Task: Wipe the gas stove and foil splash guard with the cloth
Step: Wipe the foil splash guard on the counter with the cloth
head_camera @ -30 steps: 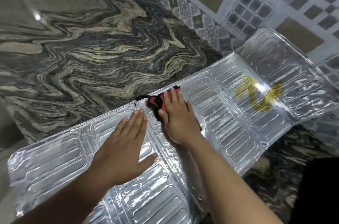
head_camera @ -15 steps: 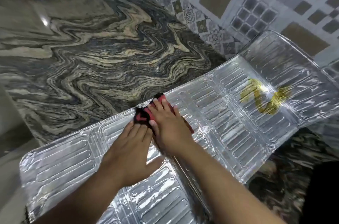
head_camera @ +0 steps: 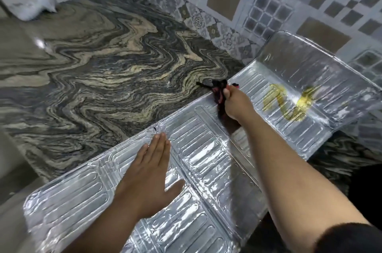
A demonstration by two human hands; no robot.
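Observation:
The silver foil splash guard [head_camera: 198,161] lies flat across the marbled countertop, running from lower left to upper right. A yellow smear [head_camera: 289,101] marks its right panel. My right hand [head_camera: 235,103] is closed around a bunched red and black cloth [head_camera: 217,89] at the guard's far edge, left of the smear. My left hand [head_camera: 148,182] rests flat on the middle panel with its fingers straight and together, holding nothing. No gas stove is in view.
The grey and cream marbled countertop [head_camera: 103,78] stretches to the left and back. A tiled wall [head_camera: 258,0] rises behind the guard. A white crumpled thing [head_camera: 33,7] lies at the far left corner. The counter's near edge drops off at the lower left.
My right hand has bunched up the cloth and moved right along the far edge toward the yellow smear. My left hand stays flat on the foil, now well apart from the right.

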